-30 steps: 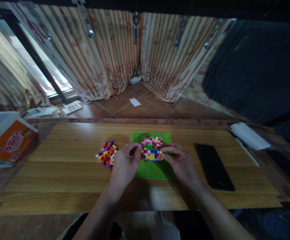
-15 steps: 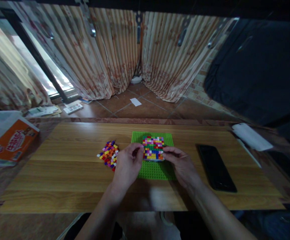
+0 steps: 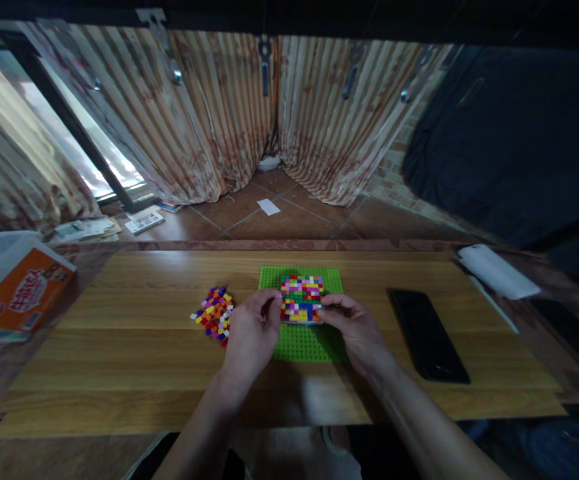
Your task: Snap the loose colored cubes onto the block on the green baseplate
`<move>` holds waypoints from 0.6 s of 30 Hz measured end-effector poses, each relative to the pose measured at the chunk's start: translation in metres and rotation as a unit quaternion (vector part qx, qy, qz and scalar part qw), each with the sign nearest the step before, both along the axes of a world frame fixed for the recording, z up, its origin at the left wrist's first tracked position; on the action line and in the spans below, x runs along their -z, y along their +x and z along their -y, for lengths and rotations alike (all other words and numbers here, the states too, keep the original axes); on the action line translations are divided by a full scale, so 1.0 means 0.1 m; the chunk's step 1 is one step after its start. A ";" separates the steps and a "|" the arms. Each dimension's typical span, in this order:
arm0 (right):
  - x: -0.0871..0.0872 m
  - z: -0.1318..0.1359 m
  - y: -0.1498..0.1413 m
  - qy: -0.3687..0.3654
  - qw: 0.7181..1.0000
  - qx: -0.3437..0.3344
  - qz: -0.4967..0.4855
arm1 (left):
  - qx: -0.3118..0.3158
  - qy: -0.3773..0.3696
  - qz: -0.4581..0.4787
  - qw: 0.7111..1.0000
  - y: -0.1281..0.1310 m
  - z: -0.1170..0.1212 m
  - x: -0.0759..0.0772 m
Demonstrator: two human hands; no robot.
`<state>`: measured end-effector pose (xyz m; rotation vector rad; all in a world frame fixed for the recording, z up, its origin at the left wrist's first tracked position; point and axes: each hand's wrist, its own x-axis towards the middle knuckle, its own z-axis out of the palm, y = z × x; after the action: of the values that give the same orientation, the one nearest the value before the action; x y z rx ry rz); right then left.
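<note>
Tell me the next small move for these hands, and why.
Probably a gentle press on the right edge of the multicoloured brick block with the right hand, the left hand steadying the opposite edge: the hands are at those two sides, and the block sits over the green studded baseplate.

Table, wood-grain, near; floor, brown tile, beyond. Curtains, striped, far side. Window [image 3: 124,170], daylit, far left. Wall [image 3: 394,161], brick-patterned, far right.
</note>
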<state>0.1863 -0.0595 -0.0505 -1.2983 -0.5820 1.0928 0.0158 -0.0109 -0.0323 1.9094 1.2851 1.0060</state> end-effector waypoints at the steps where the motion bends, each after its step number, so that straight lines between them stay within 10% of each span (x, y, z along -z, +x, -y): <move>1: 0.00 0.00 0.02 0.001 1.000 -0.005 0.018 | 0.002 -0.002 0.005 1.000 -0.01 0.00 0.00; 5: -0.08 0.03 0.09 0.071 0.979 0.031 0.189 | 0.014 -0.011 0.028 0.999 -0.04 -0.01 -0.03; 10: -0.28 0.10 -0.02 0.170 0.889 -0.024 0.424 | 0.045 -0.020 0.054 0.997 -0.05 0.03 -0.08; 18: -0.34 0.14 -0.17 0.239 0.827 -0.142 0.488 | 0.197 -0.191 0.216 0.937 -0.08 0.09 -0.18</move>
<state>0.1691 -0.0740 -0.0167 -1.2667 -1.7435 0.3597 0.0077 -0.0202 -0.0143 1.4601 0.7378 0.8299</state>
